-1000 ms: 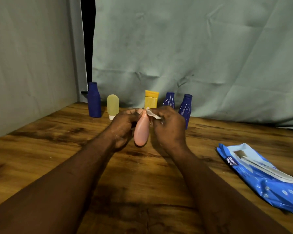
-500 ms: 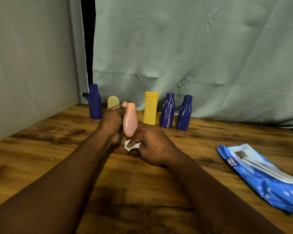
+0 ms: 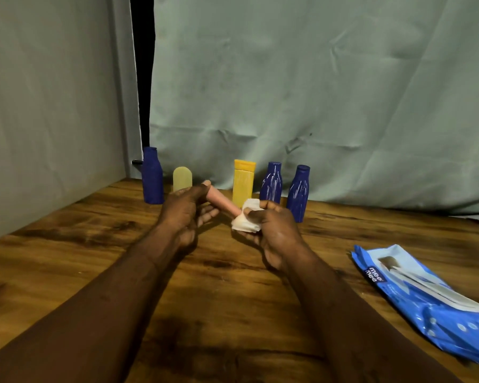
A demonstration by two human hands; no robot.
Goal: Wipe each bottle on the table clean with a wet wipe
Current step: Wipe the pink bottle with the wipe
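— Hands?
— Left hand (image 3: 187, 214) pinches the pink bottle (image 3: 222, 201) at one end, tilted above the table (image 3: 67, 244). Right hand (image 3: 271, 228) is closed around a wet wipe (image 3: 245, 220) wrapped over the other end.
— Other bottles?
— Standing along the table's far edge; the wipes pack (image 3: 426, 297) lies near its right edge.

bottles (image 3: 243, 183) in row at table (image 3: 67, 244) back | wipes pack (image 3: 432, 297) right | hands (image 3: 271, 230) centre, before row

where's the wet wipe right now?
Head view, centre: the wet wipe is bunched in the right hand, wrapped round one end of the pink bottle held by the left hand.
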